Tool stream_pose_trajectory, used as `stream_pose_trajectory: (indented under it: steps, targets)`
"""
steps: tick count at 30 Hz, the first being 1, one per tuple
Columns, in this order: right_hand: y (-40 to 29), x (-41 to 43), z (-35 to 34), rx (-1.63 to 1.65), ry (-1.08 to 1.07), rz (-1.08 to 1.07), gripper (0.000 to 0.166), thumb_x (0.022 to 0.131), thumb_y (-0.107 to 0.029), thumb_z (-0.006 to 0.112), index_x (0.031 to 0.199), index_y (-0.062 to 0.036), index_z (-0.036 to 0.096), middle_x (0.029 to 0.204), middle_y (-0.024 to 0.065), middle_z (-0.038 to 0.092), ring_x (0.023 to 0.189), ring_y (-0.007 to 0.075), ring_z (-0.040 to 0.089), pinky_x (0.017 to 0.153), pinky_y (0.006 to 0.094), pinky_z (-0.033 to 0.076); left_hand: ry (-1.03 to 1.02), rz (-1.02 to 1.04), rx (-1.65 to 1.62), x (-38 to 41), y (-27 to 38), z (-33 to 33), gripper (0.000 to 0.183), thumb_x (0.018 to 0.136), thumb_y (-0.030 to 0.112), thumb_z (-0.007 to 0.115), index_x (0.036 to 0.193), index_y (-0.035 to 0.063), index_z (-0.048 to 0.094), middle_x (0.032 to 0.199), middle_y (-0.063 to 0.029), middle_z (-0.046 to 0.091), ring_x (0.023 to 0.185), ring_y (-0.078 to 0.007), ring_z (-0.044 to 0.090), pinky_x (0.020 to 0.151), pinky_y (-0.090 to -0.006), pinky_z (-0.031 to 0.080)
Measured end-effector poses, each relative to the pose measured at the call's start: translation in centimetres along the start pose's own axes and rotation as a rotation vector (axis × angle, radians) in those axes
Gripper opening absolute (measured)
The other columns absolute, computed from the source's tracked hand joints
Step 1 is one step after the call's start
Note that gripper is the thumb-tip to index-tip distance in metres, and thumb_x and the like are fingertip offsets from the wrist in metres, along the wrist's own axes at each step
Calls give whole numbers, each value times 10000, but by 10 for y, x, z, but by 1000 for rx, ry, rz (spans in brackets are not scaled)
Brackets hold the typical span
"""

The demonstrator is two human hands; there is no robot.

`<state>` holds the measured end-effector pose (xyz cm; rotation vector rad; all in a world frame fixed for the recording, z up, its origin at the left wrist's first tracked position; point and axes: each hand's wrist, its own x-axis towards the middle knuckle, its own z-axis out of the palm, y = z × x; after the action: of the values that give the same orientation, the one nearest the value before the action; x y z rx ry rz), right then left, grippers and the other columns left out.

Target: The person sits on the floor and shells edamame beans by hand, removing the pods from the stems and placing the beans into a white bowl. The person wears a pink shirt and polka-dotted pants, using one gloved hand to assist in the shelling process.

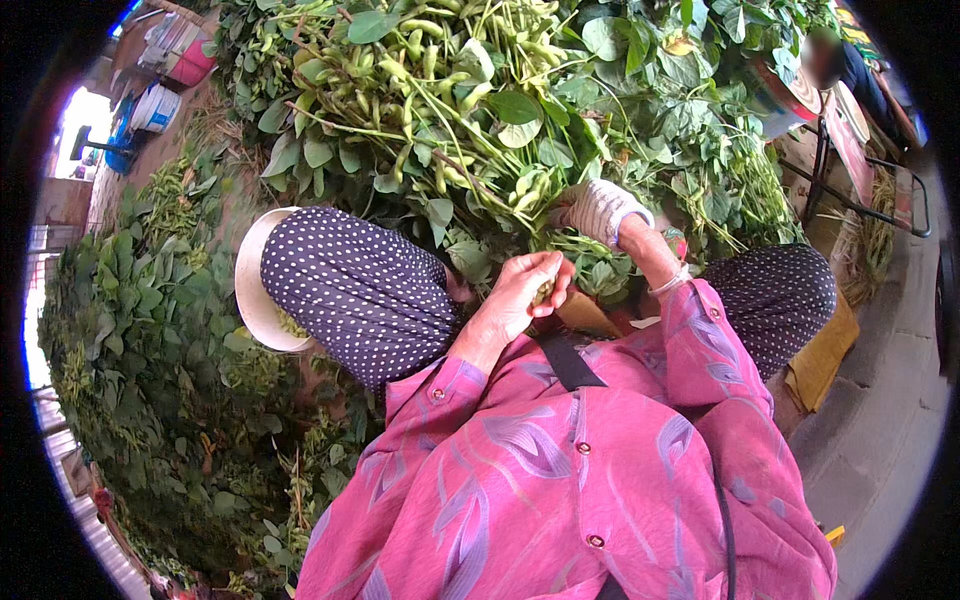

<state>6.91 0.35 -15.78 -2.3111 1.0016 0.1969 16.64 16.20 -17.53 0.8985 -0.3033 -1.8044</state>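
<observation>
My left hand (525,294), bare, is in front of my lap with its fingers curled around a few green soybean pods (544,291). The pods are mostly hidden by the fingers. A pale knitted glove covers my right hand (596,211), which reaches to the near edge of a large heap of soybean plants (442,97). Its fingertips are hidden, so its grip on the stems does not show. Clusters of plump pods (405,71) hang on the cut stems. Beside my left knee, a white basin (251,281) with some pods inside is partly covered by my leg.
More leafy soybean plants (150,360) cover the ground at left. Pails (156,109) stand at the far left. At upper right are a person (870,86), a bucket (780,97) and a metal-framed chair (847,187). Tan cardboard (823,352) lies by my right knee.
</observation>
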Motion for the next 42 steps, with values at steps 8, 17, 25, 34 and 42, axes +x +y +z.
stream_pose_trajectory:
  steps: [8,17,25,34,42]
  targets:
    - [-7,-16,3,268,48,66,286,738,-266,632,955,-81,630,759,101,641,630,155,578,621,280,462,248,67,-148,12,-5,-18,196,863,163,508,1007,38,550,670,-21,528,493,-101,486,347,-175,312]
    - [-25,-83,37,731,293,197,295,709,-200,670,958,-52,616,728,65,624,647,109,548,628,259,458,272,174,-182,18,-7,-5,145,845,205,551,897,71,573,650,12,505,486,-72,458,356,-173,316]
    - [-26,-101,27,1093,-19,338,257,802,-183,564,1033,-76,606,592,-52,503,462,31,391,424,185,314,282,249,-18,18,-6,1,126,849,156,540,881,47,594,646,36,514,468,-21,440,349,-151,296]
    - [-18,-100,38,1155,10,420,209,785,-157,583,975,-86,634,568,-33,522,428,42,392,389,195,303,342,309,24,22,-10,7,74,827,106,561,823,44,602,623,24,541,444,-10,406,348,-145,270]
    - [-12,-92,47,1272,45,414,187,772,-156,607,941,-83,642,576,-36,520,428,46,394,391,197,295,214,190,-88,22,-5,5,158,873,175,472,807,51,545,668,-18,545,438,-50,422,338,-167,281]
